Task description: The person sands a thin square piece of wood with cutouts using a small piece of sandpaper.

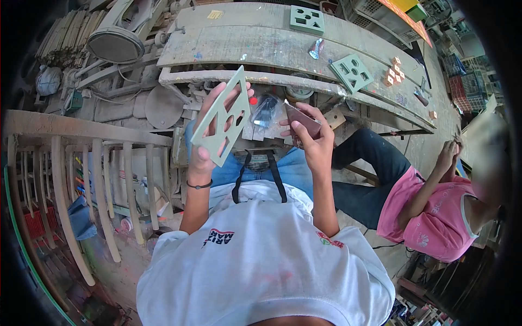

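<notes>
A pale green flat board (221,120) with several cut-out shapes is held up and tilted in my left hand (202,157). Its thumb presses the lower edge, and the other fingers are behind the board, partly visible through the holes. My right hand (316,140) grips a thin reddish-brown piece (302,120) that looks like folded sandpaper, between thumb and fingers. The board and the brown piece are apart, both above my lap. Below and between them lies a dark item in clear plastic (265,111).
A paint-stained workbench (239,43) runs across ahead, bearing two more green boards (308,20), a crumpled tube (316,49) and several small wooden cubes (390,79). Slatted wooden furniture (81,127) stands at left. A person in a pink shirt (429,223) sits close at right.
</notes>
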The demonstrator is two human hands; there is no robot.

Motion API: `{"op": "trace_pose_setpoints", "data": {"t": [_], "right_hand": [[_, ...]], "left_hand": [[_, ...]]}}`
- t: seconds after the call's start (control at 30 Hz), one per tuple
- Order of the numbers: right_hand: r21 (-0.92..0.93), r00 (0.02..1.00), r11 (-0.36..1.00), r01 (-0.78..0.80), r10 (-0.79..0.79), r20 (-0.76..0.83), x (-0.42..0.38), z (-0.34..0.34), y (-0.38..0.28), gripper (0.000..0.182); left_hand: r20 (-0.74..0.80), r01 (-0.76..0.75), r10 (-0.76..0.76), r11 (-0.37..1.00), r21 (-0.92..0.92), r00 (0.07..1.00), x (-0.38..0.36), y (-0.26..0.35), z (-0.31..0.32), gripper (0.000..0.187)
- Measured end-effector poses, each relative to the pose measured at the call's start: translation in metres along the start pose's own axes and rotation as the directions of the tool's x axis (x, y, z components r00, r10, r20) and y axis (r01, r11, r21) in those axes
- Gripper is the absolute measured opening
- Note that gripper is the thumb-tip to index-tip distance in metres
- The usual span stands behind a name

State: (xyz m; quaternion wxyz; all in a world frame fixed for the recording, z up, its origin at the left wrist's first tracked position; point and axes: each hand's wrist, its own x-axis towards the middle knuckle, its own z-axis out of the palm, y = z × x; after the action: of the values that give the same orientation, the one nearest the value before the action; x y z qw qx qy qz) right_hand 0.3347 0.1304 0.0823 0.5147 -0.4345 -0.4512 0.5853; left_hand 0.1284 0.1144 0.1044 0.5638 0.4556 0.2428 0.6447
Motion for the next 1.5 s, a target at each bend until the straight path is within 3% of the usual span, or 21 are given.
{"op": "trace_pose_setpoints", "data": {"t": [0.07, 0.2, 0.27, 0.33, 0.47, 0.5, 0.57, 0.6, 0.67, 0.73, 0.93, 1.2, 1.3, 1.5], "right_hand": [[-0.016, 0.985, 0.987, 0.157, -0.155, 0.071, 0.001, 0.002, 0.004, 0.036], [-0.140, 0.963, 0.954, 0.265, -0.254, 0.094, 0.005, 0.016, -0.010, 0.044], [-0.504, 0.846, 0.686, 0.525, -0.487, 0.218, 0.011, 0.030, -0.028, 0.062], [-0.461, 0.780, 0.639, 0.616, -0.576, 0.244, 0.021, 0.047, -0.028, 0.071], [-0.546, 0.756, 0.544, 0.637, -0.579, 0.306, 0.021, 0.065, -0.024, 0.075], [-0.513, 0.768, 0.585, 0.629, -0.570, 0.291, 0.019, 0.068, -0.023, 0.074], [-0.511, 0.712, 0.520, 0.685, -0.628, 0.314, 0.018, 0.070, -0.017, 0.068], [-0.492, 0.721, 0.540, 0.683, -0.607, 0.334, 0.014, 0.073, -0.016, 0.065], [-0.480, 0.692, 0.513, 0.711, -0.630, 0.352, 0.008, 0.078, -0.013, 0.063], [-0.421, 0.728, 0.595, 0.684, -0.586, 0.355, 0.000, 0.080, -0.017, 0.064], [-0.442, 0.672, 0.507, 0.740, -0.591, 0.446, -0.004, 0.080, -0.024, 0.068], [-0.454, 0.729, 0.573, 0.683, -0.570, 0.378, 0.004, 0.072, -0.019, 0.066], [-0.526, 0.733, 0.525, 0.669, -0.585, 0.347, 0.012, 0.065, -0.015, 0.065], [-0.575, 0.764, 0.531, 0.622, -0.571, 0.300, 0.024, 0.047, -0.015, 0.063]], "left_hand": [[-0.012, -0.016, 0.016, 1.000, 0.004, 1.000, -0.001, -0.001, -0.001, 0.115], [0.011, 0.042, -0.042, 0.999, 0.010, 0.999, -0.005, -0.003, -0.004, 0.116], [0.015, 0.102, -0.101, 0.994, -0.034, 0.995, -0.005, -0.004, 0.000, 0.117], [0.031, 0.144, -0.143, 0.989, -0.030, 0.989, -0.009, -0.003, 0.003, 0.118], [-0.100, 0.199, -0.199, 0.980, -0.009, 0.975, -0.032, -0.016, -0.017, 0.119], [-0.147, 0.232, -0.235, 0.972, -0.036, 0.961, -0.036, -0.020, -0.021, 0.119], [-0.100, 0.204, -0.196, 0.976, 0.076, 0.976, -0.029, -0.018, -0.016, 0.117], [-0.082, 0.176, -0.164, 0.969, 0.174, 0.983, -0.024, -0.013, -0.010, 0.115], [-0.152, 0.308, -0.287, 0.941, 0.141, 0.946, -0.041, -0.023, -0.036, 0.112], [-0.206, 0.279, -0.251, 0.953, 0.119, 0.946, -0.040, -0.028, -0.032, 0.111], [-0.125, 0.214, -0.192, 0.957, 0.195, 0.973, -0.026, -0.022, -0.018, 0.109], [-0.170, 0.279, -0.258, 0.953, 0.116, 0.951, -0.038, -0.029, -0.037, 0.115], [-0.045, 0.230, -0.226, 0.962, 0.147, 0.973, -0.027, -0.021, -0.028, 0.117], [-0.043, 0.207, -0.202, 0.967, 0.150, 0.978, -0.022, -0.023, -0.022, 0.117]]}}
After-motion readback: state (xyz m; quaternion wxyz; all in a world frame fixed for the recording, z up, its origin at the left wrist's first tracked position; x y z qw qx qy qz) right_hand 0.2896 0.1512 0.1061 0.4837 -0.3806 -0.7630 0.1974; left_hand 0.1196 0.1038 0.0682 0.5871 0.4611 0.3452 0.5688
